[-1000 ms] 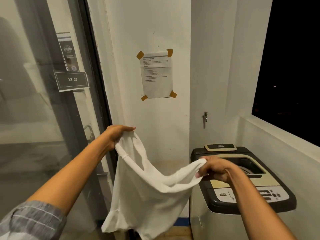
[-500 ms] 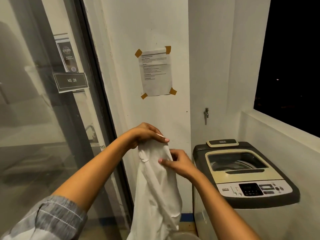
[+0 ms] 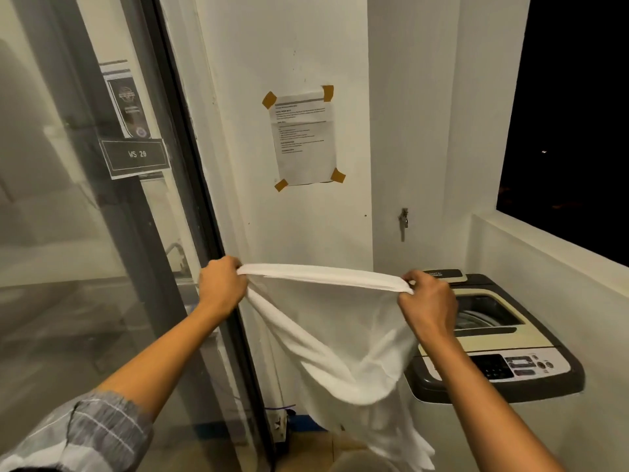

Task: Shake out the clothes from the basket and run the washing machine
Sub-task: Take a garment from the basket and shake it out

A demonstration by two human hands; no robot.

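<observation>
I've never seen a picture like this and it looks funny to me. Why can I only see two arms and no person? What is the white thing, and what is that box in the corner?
The camera sits on the person's head and looks forward and down, so you see what they see: only their own arms reaching out. There is just this one view.

The left hand and the right hand each grip one end of a white cloth. Its top edge is pulled tight between them and the rest hangs down loose. It is a piece of laundry being shaken out.

The box in the corner is a washing machine that opens from the top. Its lid looks closed, and the buttons sit along its front edge.

On the wall a paper notice is stuck up with brown tape. On the left is a glass door with a sign reading WS 20.
</observation>
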